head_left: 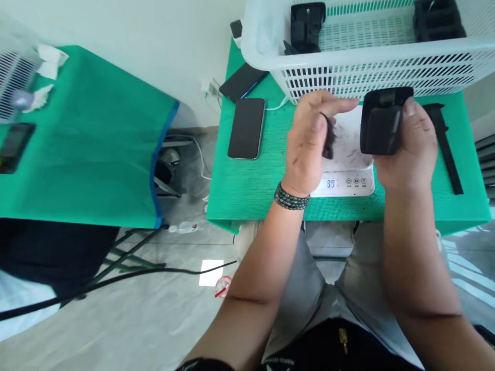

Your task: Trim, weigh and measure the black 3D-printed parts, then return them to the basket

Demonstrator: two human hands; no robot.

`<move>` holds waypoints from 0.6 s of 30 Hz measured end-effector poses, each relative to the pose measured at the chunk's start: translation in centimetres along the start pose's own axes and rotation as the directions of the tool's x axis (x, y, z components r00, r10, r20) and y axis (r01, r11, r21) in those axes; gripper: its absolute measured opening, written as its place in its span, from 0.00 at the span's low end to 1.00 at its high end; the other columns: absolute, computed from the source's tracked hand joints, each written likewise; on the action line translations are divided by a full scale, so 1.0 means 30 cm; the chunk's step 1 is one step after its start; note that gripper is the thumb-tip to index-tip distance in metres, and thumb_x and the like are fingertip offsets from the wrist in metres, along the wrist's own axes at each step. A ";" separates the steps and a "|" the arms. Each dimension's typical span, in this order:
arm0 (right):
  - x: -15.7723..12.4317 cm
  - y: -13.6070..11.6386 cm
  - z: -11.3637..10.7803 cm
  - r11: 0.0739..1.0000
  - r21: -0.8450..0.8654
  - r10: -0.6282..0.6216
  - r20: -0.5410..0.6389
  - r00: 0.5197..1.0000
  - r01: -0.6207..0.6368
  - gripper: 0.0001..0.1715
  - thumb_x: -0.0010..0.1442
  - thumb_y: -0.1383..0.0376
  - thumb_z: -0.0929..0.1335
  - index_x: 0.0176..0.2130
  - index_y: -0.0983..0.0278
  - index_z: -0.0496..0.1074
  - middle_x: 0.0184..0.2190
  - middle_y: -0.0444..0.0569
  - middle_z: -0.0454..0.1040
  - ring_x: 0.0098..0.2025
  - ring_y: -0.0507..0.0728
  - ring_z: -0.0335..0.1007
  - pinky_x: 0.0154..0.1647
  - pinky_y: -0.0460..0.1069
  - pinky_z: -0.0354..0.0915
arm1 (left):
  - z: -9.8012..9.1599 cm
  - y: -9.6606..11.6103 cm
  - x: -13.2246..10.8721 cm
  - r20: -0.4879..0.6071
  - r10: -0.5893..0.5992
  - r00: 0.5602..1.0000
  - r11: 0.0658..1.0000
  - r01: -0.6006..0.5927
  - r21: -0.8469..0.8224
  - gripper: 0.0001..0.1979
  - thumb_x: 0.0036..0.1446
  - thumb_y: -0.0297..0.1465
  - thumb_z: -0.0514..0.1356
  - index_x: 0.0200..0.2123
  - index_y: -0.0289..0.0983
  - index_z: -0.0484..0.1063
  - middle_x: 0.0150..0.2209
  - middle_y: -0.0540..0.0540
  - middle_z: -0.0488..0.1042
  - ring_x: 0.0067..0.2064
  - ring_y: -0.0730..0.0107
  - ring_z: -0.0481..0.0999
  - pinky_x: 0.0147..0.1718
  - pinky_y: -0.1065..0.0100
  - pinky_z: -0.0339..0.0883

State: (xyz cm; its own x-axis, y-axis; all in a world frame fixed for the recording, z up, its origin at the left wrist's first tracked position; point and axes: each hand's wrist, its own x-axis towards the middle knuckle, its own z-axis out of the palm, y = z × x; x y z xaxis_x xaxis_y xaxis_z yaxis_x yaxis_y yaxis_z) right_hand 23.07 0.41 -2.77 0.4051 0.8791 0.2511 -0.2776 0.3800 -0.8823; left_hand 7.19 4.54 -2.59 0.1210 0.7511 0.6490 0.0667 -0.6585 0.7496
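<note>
My right hand (412, 147) grips a black box-shaped plastic part (382, 128) and holds it above the white digital scale (348, 181), whose display is lit. My left hand (309, 139) hovers over the left of the scale, fingers pinched on a small dark piece (329, 138). A beaded bracelet (291, 198) circles my left wrist. Both hands are over the green-covered table (255, 185).
A white slotted basket (367, 67) with black parts (307, 26) stands at the table's back. A black caliper (444, 144) lies at the right. Two phones (246, 128) lie at the left. Another green table (88, 139) stands to the left, with cables on the floor.
</note>
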 end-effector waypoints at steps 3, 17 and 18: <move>-0.028 0.005 0.043 0.998 -0.038 0.042 0.047 0.998 -0.040 0.20 0.65 0.44 0.72 0.39 0.57 0.74 0.37 0.46 0.77 0.48 0.60 0.78 0.48 0.56 0.75 | 0.030 0.023 0.001 0.159 0.189 0.969 0.977 -0.201 0.065 0.28 0.72 0.56 0.47 0.54 0.47 0.78 0.59 0.43 0.75 0.65 0.52 0.75 0.58 0.51 0.76; -0.119 -0.033 0.118 0.983 -0.134 0.156 0.269 0.950 -0.124 0.26 0.69 0.41 0.67 0.38 0.58 0.78 0.31 0.46 0.74 0.42 0.60 0.79 0.35 0.54 0.76 | 0.002 0.014 0.024 -0.092 -0.207 0.974 0.951 0.178 -0.253 0.24 0.73 0.53 0.51 0.41 0.42 0.77 0.31 0.48 0.81 0.31 0.67 0.81 0.31 0.63 0.78; -0.117 -0.029 0.116 0.986 -0.105 0.154 0.248 0.956 -0.132 0.26 0.70 0.41 0.66 0.40 0.57 0.78 0.34 0.47 0.76 0.45 0.61 0.79 0.38 0.56 0.78 | 0.002 0.015 0.018 -0.147 -0.191 0.970 0.953 0.148 -0.265 0.23 0.74 0.50 0.50 0.42 0.43 0.78 0.31 0.48 0.81 0.30 0.68 0.80 0.30 0.64 0.77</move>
State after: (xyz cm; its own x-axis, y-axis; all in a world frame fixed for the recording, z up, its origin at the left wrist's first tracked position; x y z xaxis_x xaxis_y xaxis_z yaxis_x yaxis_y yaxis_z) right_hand 18.85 -2.01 -1.49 0.1284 0.9707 0.2029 -0.2356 0.2286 -0.9446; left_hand 7.33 4.64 -1.91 -0.0410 0.8619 0.5054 -0.1811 -0.5038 0.8446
